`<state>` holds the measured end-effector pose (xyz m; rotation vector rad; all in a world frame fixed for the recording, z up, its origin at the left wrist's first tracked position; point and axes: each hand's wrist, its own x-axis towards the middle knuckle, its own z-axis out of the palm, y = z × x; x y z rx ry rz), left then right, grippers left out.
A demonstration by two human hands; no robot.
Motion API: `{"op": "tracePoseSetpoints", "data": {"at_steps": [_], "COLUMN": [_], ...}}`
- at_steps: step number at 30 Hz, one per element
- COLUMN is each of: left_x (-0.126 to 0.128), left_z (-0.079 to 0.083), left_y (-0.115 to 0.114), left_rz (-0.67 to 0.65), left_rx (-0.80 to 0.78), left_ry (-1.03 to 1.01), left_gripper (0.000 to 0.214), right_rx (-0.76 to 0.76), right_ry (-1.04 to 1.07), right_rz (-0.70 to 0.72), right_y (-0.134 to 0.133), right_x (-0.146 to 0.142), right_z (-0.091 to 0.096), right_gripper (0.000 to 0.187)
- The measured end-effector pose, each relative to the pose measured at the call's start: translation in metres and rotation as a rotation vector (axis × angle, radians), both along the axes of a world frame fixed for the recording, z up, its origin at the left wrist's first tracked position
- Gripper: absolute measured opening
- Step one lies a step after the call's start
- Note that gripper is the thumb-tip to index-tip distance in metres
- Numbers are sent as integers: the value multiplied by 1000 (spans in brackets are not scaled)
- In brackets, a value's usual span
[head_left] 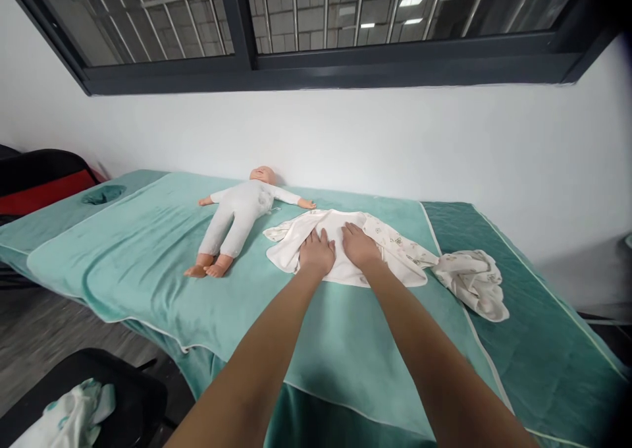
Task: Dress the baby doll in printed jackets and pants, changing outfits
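Observation:
A white baby top [340,273] with a small print on its sleeves lies spread on the green-covered bed. My left hand [316,253] rests on it with the fingers stretched out over the cloth. To its right, my right hand [361,245] presses flat on the same garment, fingers extended. Left of the garment a baby doll [239,204] with a white cloth body lies on its back, arms spread, one hand close to the garment's edge. A crumpled printed white cloth [471,282] touches the end of the right sleeve.
The bed [162,237] stands against a white wall under a dark-framed window [316,72]. A black chair [123,395] with a white and green cloth [69,418] is at the lower left. Another black and red chair [44,188] stands beyond the bed's left end.

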<state>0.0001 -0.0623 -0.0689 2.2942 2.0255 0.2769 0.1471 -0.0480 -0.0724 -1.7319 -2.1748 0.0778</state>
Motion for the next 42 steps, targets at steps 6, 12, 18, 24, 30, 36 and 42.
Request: {"op": "tracePoseSetpoints", "data": {"at_steps": [6,12,18,24,30,36,42], "left_x": [-8,-13,-14,-14,-14,-14,-17], "left_z": [-2,-1,-1,-4,-6,-6,-2], "left_y": [-9,-11,-9,-7,-6,-6,-8], "left_rz": [-43,-66,-97,-99,-91,-85,-40], "left_rx": [101,137,178,193,210,226,233], "left_ry": [-75,-109,-116,-164,-191,-244,-363], "left_gripper": [59,51,45,39,35,31,26], "right_rx": [78,201,195,246,318,340,228], "right_ry": [75,60,-146,-246,-289,60,450], "right_rz": [-34,-114,59,94,22,200,83], "right_y": [-63,-129,-132,-130,-126,-118,-40], "right_x": [5,30,61,71,77,23,-54], "right_z": [-6,-6,0,2,4,15,13], "right_gripper": [43,17,27,36,36,23,39]}}
